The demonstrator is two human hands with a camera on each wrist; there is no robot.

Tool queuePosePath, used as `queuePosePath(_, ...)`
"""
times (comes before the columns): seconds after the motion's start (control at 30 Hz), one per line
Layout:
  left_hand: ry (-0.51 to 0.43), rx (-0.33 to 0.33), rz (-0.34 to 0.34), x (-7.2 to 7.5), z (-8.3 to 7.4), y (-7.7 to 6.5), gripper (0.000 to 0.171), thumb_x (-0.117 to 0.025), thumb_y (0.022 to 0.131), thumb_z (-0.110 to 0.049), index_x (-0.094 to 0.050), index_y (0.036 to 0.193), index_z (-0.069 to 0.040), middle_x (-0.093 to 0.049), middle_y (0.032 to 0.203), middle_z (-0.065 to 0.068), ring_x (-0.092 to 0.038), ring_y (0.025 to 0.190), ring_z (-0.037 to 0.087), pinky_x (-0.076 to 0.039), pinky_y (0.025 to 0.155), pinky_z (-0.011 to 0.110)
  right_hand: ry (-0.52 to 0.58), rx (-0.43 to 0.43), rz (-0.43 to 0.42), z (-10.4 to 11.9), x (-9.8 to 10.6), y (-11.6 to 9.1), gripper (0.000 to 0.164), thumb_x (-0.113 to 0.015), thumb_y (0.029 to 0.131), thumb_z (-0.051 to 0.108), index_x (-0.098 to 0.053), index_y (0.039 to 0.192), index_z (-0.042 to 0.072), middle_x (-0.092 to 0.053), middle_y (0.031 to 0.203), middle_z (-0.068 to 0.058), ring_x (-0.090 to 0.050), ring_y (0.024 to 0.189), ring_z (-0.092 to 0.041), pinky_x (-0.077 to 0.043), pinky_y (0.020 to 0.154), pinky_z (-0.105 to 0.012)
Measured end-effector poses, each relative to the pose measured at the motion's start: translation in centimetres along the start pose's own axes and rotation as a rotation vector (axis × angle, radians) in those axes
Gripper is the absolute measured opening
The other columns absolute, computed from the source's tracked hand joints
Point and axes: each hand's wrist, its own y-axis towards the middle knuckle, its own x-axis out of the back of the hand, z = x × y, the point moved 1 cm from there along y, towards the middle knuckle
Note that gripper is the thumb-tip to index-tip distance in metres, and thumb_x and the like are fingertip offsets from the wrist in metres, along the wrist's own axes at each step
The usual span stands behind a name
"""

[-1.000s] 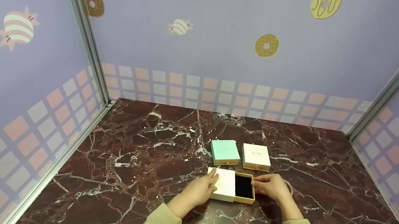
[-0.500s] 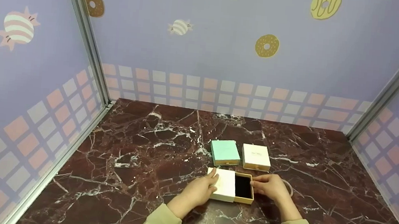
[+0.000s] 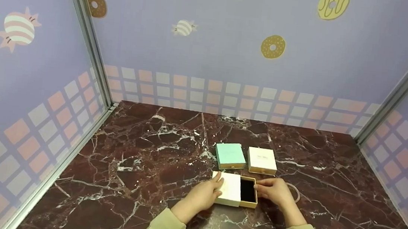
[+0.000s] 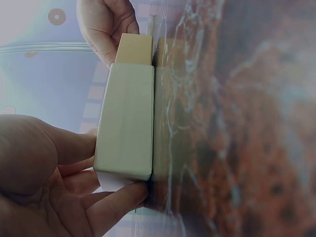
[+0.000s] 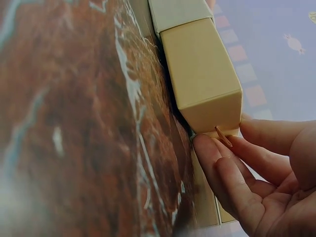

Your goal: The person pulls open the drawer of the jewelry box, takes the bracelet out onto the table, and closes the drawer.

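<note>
The white sleeve point(image 3: 231, 187) lies flat on the bench point(image 3: 84, 192), nearer to you than the teal box point(image 3: 230, 154), with its drawer point(image 5: 202, 64) partly out. Your left hand point(image 3: 200, 194) holds the sleeve at the end opposite the drawer; your right hand point(image 3: 276, 190) grips the drawer's front, beside the small tab point(image 5: 224, 138). Probably it is light, stiff cardboard. Better hold the sleeve by its side walls: pressing the top may dent it.

Left hand point(image 3: 202, 194), thumb parted from fingers; right hand point(image 3: 276, 191) turned inward, fingers bent; sleeved forearms point(image 3: 166, 227) stretched forward
</note>
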Motion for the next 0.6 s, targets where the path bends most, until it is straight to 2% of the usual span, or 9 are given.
queuePosePath(0.13,-0.009,0.008,0.003,-0.04,-0.01,-0.03,0.052,-0.060,0.104,-0.018,-0.049,0.152,-0.004,-0.035,0.167,0.013,-0.053,0.140,0.038,-0.046,0.116,0.049,0.007,0.009,0.000,0.06,-0.13,-0.01,0.031,-0.071,0.094,0.001,-0.067,0.112,-0.023,-0.077,0.097,-0.026,-0.072,0.072,-0.009,-0.063,0.067,-0.021)
queuePosePath(0.6,0.006,-0.004,-0.008,-0.11,0.00,-0.01,0.052,-0.061,0.103,-0.018,-0.050,0.151,-0.003,-0.037,0.165,0.015,-0.054,0.139,0.038,-0.047,0.115,0.049,-0.054,0.020,-0.048,-0.08,-0.73,0.11,0.026,-0.073,0.092,0.003,-0.072,0.107,-0.018,-0.078,0.090,-0.022,-0.069,0.067,-0.007,-0.059,0.062,-0.018)
